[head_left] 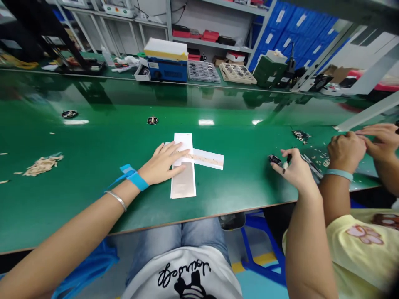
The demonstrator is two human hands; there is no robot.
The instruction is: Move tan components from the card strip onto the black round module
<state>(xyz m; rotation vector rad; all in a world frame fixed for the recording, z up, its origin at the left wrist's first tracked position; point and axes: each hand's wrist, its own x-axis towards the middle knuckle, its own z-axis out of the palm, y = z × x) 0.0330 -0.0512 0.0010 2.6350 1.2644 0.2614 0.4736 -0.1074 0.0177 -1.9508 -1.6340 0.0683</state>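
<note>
showing a beige pile (43, 164) toward the worktop's (124, 224) left end, left hand (162, 162) spread-fingered on crossed paper strips (183, 182) near mid front edge, right hand (296, 170) curled at a black part (274, 159) farther right near that edge, pinch unclear

Upside-down script "yourself" (184, 272) on white shirt (162, 286), white labels (301, 20) on blue bins (293, 31), illegible

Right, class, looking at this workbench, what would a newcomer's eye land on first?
Probably the bright blue wrist strap on the left arm, its hand flat on crossed white strips mid-bench. Next, the right hand, holding a small black part above the green surface.
</note>
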